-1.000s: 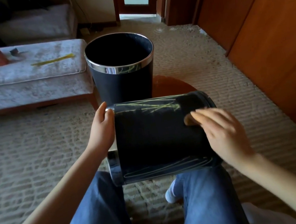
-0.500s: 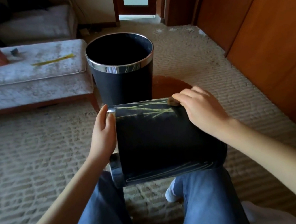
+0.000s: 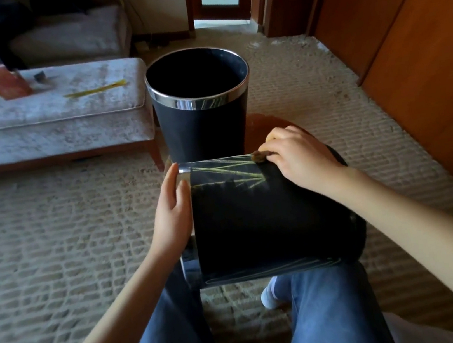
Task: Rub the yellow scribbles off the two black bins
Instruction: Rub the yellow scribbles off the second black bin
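**Bin across the lap, pad at the scribbles**

A black lying bin (image 3: 257,225) rests on its side across the person's jeans (image 3: 331,311), with its shiny metal rim to the left and its base to the right. Yellow scribbles (image 3: 229,175) run in thin crossing lines over the far upper part of this bin's wall. Fainter pale lines (image 3: 278,270) show along its near lower edge.

The left hand (image 3: 171,214) lies flat against the rim end of the lying bin. Its fingers are straight and together and grasp nothing. The right hand (image 3: 299,157) sits on the far top edge of the lying bin, toward the base end. Its curled fingers and thumb pinch a small brown pad (image 3: 258,156), which touches the wall at the right end of the scribbles.

Just beyond the lying bin stands the upright bin (image 3: 203,122), open mouth up, on a round brown surface (image 3: 267,125). Yellow marks show on the front of its metal band (image 3: 210,102).

Beyond and left of the lying bin is a pale cushioned bench (image 3: 44,122) with a yellow strip (image 3: 95,89) lying on top of it. Beige carpet (image 3: 53,241) spreads to the left of the lying bin, and wooden doors (image 3: 422,54) stand to the right. Below the lying bin, between the legs, a white sock (image 3: 269,297) shows.
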A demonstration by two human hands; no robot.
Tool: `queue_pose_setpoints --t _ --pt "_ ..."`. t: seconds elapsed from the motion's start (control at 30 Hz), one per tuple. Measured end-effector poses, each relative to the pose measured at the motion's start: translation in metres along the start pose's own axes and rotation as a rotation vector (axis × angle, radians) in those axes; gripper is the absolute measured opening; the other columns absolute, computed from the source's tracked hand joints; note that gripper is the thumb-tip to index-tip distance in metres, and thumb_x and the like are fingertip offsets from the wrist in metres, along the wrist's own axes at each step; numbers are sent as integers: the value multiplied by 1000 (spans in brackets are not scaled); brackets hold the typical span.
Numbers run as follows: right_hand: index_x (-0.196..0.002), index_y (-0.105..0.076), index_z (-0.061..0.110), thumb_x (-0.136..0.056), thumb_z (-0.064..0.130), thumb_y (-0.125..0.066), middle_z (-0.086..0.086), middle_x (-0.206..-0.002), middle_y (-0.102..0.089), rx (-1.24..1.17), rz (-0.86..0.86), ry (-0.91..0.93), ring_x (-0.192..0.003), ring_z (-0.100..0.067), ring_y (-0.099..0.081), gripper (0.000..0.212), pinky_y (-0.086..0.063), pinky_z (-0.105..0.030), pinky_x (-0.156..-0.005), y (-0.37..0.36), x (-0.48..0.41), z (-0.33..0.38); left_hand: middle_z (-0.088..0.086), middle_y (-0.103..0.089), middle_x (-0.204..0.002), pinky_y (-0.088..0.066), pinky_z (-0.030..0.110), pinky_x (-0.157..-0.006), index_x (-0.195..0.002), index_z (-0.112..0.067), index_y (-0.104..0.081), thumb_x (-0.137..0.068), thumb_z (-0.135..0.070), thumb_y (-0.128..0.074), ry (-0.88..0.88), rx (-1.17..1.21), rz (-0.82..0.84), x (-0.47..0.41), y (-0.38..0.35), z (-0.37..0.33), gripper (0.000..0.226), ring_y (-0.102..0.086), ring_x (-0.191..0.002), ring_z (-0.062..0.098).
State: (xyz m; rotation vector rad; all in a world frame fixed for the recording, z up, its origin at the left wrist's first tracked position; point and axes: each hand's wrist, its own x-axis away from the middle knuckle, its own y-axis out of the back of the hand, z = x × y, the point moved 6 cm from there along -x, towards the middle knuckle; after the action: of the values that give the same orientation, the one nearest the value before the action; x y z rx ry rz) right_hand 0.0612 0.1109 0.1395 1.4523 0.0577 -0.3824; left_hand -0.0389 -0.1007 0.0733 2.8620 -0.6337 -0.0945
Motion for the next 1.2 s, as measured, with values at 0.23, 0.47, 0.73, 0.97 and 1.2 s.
queue_pose_setpoints --t 0.23,0.47,0.73,0.97,1.2 --pt "-108 -73 4 -85 -5 -66 -7 -101 -70 -14 -268 141 -93 -31 -62 26 -52 -43 -86 17 86 32 -1 -45 -152 -27 33 -120 -150 -16 -40 -106 -22 -41 31 -3 4 -11 -4 -6 44 -38 -141 10" --pt "-104 -74 6 -86 -4 -63 -8 -99 -70 -61 -233 104 -85 -34 -60 23 -53 -46 -76 10 48 35 0 -43 -154 -26 32 -121 -150 -17 -40 -106 -22 -40 -1 13 -1 2 0 0 44 -36 -142 8" --pt "-103 -74 6 -84 -5 -63 -7 -95 -69 -51 -213 43 -83 -34 -58 24 -52 -49 -73 4 30 41 1 -42 -155 -25 36 -121 -151 -16 -39 -106 -24 -40 15 0 4 -3 -2 -2 45 -35 -144 11" --pt "-107 -75 16 -83 -5 -65 0 -99 -69 19 -316 189 -93 -27 -65 34 -47 -46 -80 7 105 72 -2 -40 -156 -24 30 -121 -151 -17 -38 -106 -20 -40 8 60 18 3 -2 2 44 -33 -144 7" --pt "-102 -74 15 -86 -2 -63 -6 -95 -62 1 -65 -51 -85 -35 -56 26 -33 -40 -73 -7 -5 58 -2 -39 -156 -23 29 -121 -151 -18 -36 -107 -18 -38 -31 43 27 12 0 2 44 -32 -144 6"
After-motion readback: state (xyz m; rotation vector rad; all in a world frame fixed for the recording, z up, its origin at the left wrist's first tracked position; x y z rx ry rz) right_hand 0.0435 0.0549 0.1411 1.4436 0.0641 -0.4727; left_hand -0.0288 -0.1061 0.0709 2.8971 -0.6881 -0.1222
